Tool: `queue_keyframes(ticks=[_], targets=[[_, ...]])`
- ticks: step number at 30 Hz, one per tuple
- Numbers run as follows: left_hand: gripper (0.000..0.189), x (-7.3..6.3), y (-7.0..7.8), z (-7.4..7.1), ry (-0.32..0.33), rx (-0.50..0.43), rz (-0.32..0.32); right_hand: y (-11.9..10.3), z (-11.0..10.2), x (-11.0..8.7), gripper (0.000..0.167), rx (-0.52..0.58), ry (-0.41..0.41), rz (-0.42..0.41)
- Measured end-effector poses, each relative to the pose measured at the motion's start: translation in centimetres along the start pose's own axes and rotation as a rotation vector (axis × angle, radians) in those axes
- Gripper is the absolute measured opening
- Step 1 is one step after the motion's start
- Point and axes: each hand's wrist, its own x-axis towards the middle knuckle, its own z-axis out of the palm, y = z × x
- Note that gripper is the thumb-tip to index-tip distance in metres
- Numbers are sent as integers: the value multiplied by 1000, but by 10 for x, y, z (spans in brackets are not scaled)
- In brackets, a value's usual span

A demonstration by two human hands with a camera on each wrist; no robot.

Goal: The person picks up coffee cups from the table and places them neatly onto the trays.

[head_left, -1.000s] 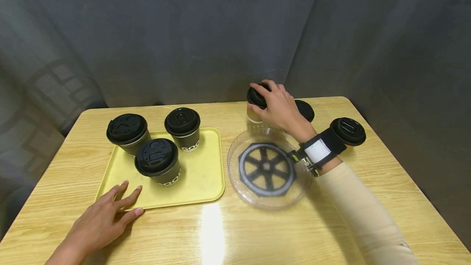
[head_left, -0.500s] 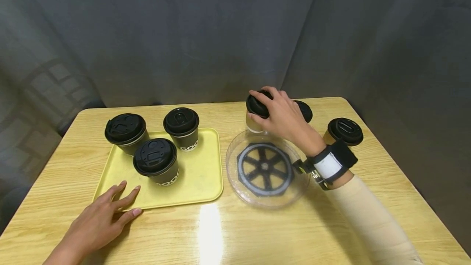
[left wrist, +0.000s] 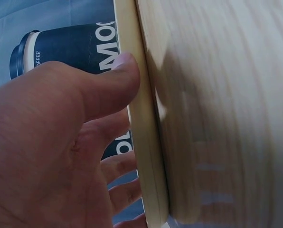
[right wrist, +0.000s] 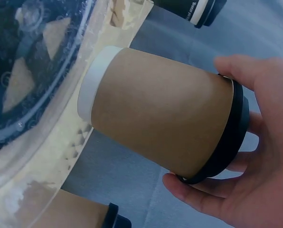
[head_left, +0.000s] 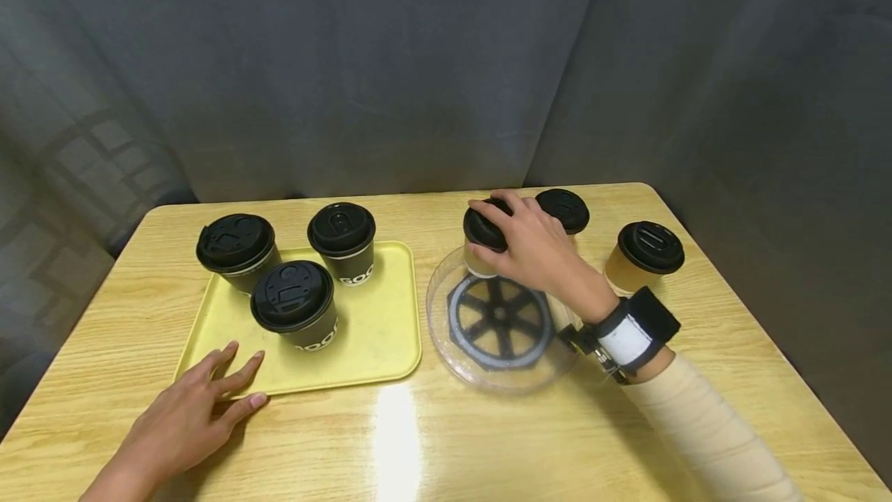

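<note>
My right hand point(head_left: 540, 250) grips a brown paper coffee cup point(right wrist: 163, 109) by its black lid, fingers spread round the lid's rim. The cup stays upright, its white base overlapping the far part of a clear round turntable point(head_left: 503, 387) in the head view. A dark spoked wheel shape shows through the turntable. My left hand point(head_left: 184, 409) rests at the near left edge of a yellow tray point(head_left: 376, 343), fingers spread, thumb along the rim. Dark lidded coffee cups stand on the tray: one in front point(head_left: 293, 300), one behind it point(head_left: 341, 235), one at left point(head_left: 237, 246).
To the right of my right hand stand two more lidded cups, one farther back point(head_left: 563, 210) and a brown one point(head_left: 643, 254) near the table's right side. A grey curtain point(head_left: 390, 76) hangs behind the wooden table point(head_left: 516, 448).
My right hand has brought the brown coffee cup toward me, from behind the turntable to over its far part. The left hand and tray keep their place.
</note>
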Motion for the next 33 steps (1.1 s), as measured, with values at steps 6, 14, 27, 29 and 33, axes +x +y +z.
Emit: queue_keyframes(ticks=[6, 14, 27, 29, 33], targets=[[59, 0, -1, 0, -8, 1, -5, -2, 6, -5, 64, 23, -34, 11], [59, 0, -1, 0, 6, -2, 3, -2, 13, -9, 64, 7, -45, -6], [60, 0, -2, 1, -15, 1, -7, 0, 12, -14, 66, 8, -70, 3], [60, 0, -2, 1, -21, 6, -12, 0, 12, -14, 67, 11, -82, 9], [60, 0, -2, 1, -19, 11, -12, 0, 10, -14, 73, 27, -124, 27]])
